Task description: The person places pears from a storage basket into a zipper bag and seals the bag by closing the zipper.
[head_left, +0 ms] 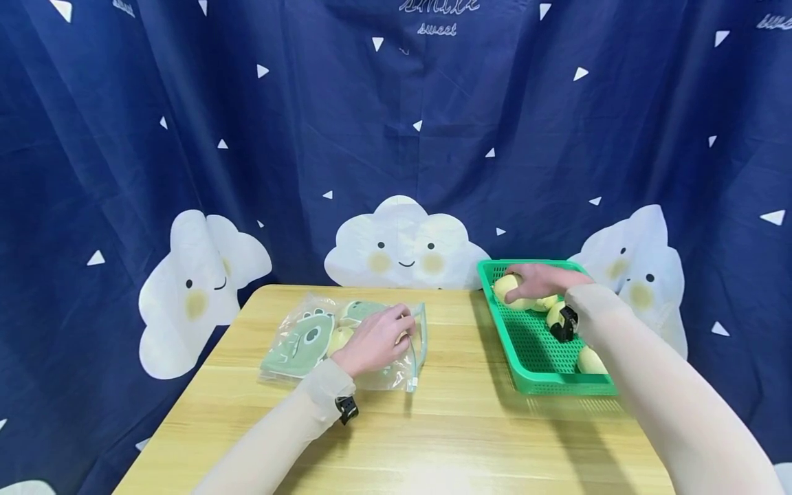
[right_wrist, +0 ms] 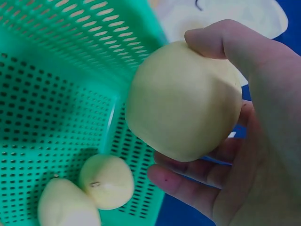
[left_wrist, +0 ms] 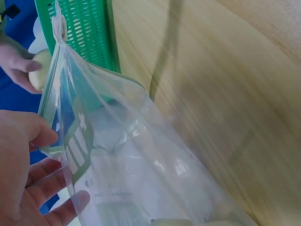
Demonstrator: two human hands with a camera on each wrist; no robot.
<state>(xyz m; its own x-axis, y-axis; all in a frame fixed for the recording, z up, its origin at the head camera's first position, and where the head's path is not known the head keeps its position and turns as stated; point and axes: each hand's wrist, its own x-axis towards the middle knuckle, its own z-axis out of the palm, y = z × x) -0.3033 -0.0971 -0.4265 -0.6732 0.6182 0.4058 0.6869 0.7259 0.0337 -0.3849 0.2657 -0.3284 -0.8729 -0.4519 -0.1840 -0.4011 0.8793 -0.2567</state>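
Observation:
My left hand [head_left: 376, 338] pinches the open edge of a clear zip bag [left_wrist: 127, 146] printed with a green cartoon dinosaur. The bag lies on the table's left part, and a pale yellow pear [head_left: 339, 339] shows inside it. In the left wrist view the thumb is on one side of the bag's edge, with the fingers below. Over the far left corner of a green plastic basket [head_left: 563, 385], my right hand [head_left: 541, 280] grips another pear [right_wrist: 183, 103], thumb on top and fingers underneath.
Several more pears lie in the basket, including two side by side [right_wrist: 107, 182] and one near its front [head_left: 591, 361]. The wooden table [head_left: 458, 426] spans between bag and basket. A dark blue curtain [head_left: 408, 137] with cloud faces hangs behind.

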